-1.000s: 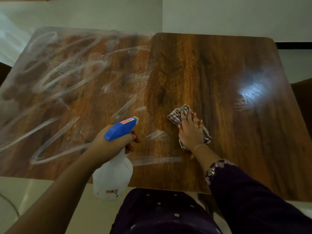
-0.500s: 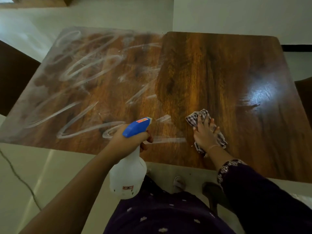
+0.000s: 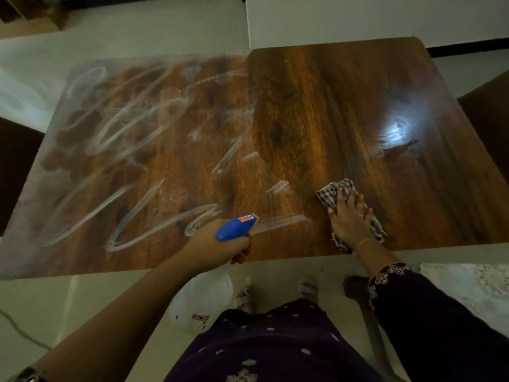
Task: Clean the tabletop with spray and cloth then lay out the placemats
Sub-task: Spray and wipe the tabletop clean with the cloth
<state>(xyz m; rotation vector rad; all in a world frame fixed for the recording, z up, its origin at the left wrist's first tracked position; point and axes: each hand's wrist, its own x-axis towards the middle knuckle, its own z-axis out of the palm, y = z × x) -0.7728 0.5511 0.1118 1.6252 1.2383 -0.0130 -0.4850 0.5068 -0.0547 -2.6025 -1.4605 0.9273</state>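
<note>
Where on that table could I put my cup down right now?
The tabletop's right half, from the cloth to the far edge: bare wood. Left half: only white spray streaks. Crowded near edge: left hand grips the spray bottle, right hand presses the cloth.

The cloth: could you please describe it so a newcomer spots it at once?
Find the wooden tabletop and follow its near edge to the streak-free right half. There the right hand presses a crumpled cloth, the only checked fabric on the table.
</note>
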